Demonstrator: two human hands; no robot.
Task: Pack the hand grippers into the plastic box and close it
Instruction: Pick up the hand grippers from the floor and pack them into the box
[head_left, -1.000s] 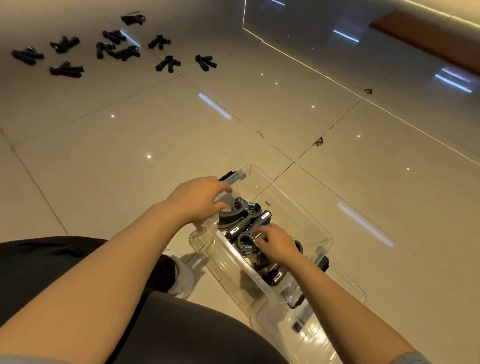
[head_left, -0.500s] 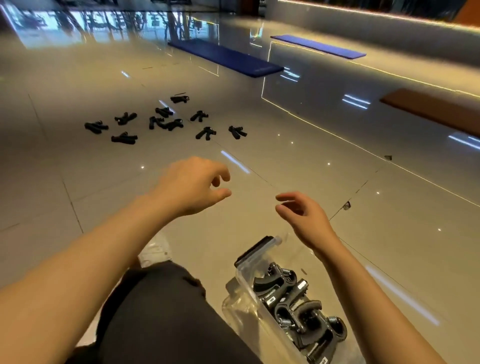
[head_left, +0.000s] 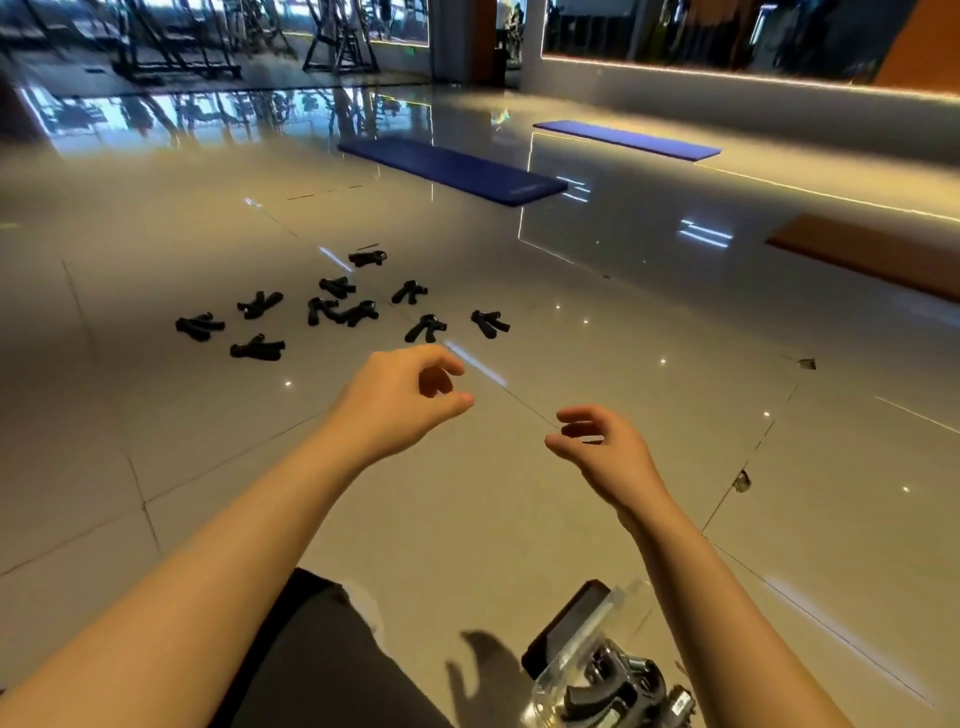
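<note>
I have both hands raised over the glossy beige tiled floor (head_left: 156, 467) with nothing in either. My left hand (head_left: 400, 395) has its fingers (head_left: 441, 364) loosely curled, thumb close to the forefinger but pinching nothing; my right hand (head_left: 597, 441) is likewise slack, fingers half bent and empty. I judge this a reach between loads, hands held ready to scoop.

The clear plastic box (head_left: 587, 654), with a black latch at its near end, sits low at the bottom edge, beneath my right forearm, and already holds several grey-and-black spring hand grippers (head_left: 608, 686). I keep it close so each trip is short.

The loose black foam-handled hand grippers (head_left: 337, 306) lie scattered on the floor ahead, well apart from the box. The nearest one (head_left: 426, 328) lies just beyond my left fingertips; the others are farther off to the left.
</note>
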